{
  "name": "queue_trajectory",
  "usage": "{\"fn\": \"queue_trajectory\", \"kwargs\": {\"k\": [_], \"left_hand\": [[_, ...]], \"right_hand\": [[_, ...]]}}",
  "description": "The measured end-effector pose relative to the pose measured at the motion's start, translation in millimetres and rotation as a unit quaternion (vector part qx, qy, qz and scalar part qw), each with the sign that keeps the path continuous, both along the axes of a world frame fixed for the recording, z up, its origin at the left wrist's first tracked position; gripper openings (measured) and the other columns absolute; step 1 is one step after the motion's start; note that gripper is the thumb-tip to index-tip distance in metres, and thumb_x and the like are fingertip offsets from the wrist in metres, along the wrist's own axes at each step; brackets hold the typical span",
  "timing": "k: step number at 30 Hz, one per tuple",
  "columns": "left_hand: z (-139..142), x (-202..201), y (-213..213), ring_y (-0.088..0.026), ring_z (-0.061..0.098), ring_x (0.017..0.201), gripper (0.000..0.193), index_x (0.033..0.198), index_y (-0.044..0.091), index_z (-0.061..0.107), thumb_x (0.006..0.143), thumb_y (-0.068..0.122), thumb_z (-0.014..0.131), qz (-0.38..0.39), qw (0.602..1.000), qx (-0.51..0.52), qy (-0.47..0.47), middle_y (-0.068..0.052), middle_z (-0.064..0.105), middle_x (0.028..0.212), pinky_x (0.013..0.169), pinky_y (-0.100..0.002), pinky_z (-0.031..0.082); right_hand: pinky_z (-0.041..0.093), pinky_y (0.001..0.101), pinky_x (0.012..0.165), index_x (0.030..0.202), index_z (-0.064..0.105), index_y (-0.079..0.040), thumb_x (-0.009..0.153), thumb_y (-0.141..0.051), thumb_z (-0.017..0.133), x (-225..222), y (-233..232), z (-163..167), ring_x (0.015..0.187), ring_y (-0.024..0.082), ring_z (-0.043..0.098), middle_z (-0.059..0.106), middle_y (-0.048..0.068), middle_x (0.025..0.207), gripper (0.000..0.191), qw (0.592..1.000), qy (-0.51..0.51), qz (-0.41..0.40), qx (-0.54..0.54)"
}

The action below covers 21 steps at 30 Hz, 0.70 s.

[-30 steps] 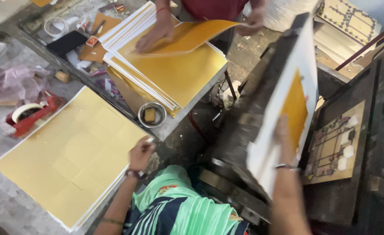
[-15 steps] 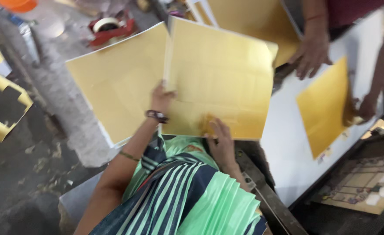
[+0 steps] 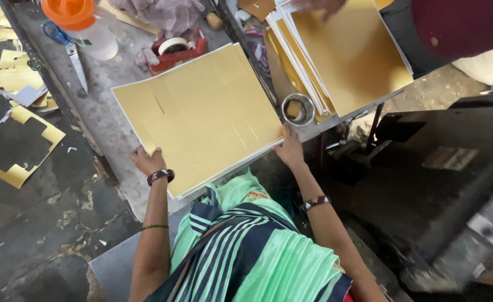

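Between my hands lies the gold sheet stack (image 3: 201, 114) on the counter (image 3: 98, 112); left hand (image 3: 147, 161) and right hand (image 3: 290, 150) grip its near corners.

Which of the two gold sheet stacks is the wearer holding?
The nearer stack, gripped by left hand and right hand; the farther stack lies under another person's hand.

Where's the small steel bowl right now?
Head view, centre-right: the steel bowl sits on the table between the two gold sheet stacks, just above the right hand.
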<state>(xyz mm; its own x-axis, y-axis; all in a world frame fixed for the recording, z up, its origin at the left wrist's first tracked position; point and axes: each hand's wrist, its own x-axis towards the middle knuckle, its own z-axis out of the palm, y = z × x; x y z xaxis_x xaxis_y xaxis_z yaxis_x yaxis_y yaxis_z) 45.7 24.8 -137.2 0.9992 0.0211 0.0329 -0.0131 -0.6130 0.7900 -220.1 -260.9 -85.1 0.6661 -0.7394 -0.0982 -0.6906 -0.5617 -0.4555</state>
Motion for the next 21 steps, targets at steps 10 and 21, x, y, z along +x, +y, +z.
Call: {"fn": "queue_trajectory", "kwargs": {"k": [10,21], "left_hand": [[1,-9,-12,-0.043,0.052,0.127,0.071,0.142,-0.006,0.054,0.074,-0.005,0.076,-0.067,0.992,-0.036,-0.096,-0.027,0.056,0.133,0.11,-0.046,0.041],[3,-11,-19,-0.045,0.048,0.136,0.067,0.142,-0.01,0.049,0.079,-0.012,0.069,-0.051,0.973,0.109,-0.197,-0.031,0.05,0.145,0.117,-0.05,0.038]], "right_hand": [[0.053,0.0391,0.096,0.133,0.06,-0.006,0.077,-0.007,0.081,-38,-12,3,0.115,0.032,0.062,0.062,0.017,0.132,0.059,0.99,-0.123,-0.055,0.035],[0.052,0.0361,0.067,0.101,0.066,0.008,0.111,-0.011,0.059,-446,-161,136,0.078,0.029,0.066,0.069,0.026,0.098,0.022,0.796,-0.526,-0.286,-0.087]]}}
